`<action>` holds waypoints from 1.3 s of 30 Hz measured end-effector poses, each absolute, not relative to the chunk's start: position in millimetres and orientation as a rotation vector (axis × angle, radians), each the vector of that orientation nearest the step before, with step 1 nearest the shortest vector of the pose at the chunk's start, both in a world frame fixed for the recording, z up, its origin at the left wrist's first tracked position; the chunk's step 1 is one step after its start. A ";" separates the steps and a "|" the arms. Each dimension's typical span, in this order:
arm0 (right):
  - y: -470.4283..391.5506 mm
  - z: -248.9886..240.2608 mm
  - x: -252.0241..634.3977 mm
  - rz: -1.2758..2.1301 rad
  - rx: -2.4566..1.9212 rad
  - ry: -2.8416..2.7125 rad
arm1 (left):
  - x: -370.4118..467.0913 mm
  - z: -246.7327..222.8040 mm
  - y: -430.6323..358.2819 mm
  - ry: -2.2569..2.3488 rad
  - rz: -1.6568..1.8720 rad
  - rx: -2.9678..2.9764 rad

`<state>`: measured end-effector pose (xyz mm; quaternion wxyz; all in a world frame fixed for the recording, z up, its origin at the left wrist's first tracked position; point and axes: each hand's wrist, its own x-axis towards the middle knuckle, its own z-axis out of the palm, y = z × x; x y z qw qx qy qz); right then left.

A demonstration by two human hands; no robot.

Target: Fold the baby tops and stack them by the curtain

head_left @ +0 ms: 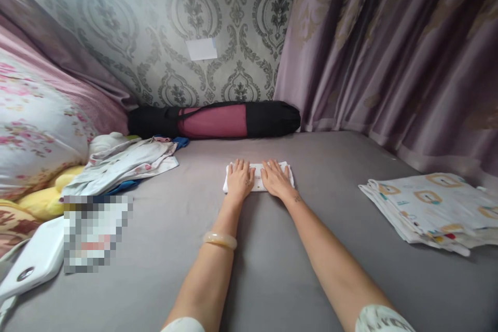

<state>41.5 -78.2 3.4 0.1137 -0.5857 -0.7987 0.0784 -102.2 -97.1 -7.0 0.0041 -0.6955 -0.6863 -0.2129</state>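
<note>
Clearly, both your hands are down on the white cloth, which lies folded on the grey sheet, centred ahead of you. Your left hand presses flat on the left part of the cloth, and your right hand does the same on the right part. They sit side by side with a small gap, palms down, fingers stretched out and gripping nothing. Your left forearm wears a pale bangle (your right wrist shows a small dark mark).

To the right you have a stack of printed cloths, well apart from your hands. At the far side, a black and red bag lies along the patterned wall. On the left are rumpled clothes beside a floral pillow, and nearer you, a white device.
</note>
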 end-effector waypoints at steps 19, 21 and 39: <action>-62.7 -1.9 61.5 0.302 -1.960 -2.288 | -109.9 -8.9 -96.8 -2.447 -0.335 -2.123; -60.4 -0.4 64.7 0.253 -1.912 -2.285 | -111.1 -7.1 -95.3 -2.428 -0.355 -2.135; -40.9 -5.9 81.6 0.113 -1.877 -2.245 | -159.5 23.8 -31.3 -2.491 0.072 -2.247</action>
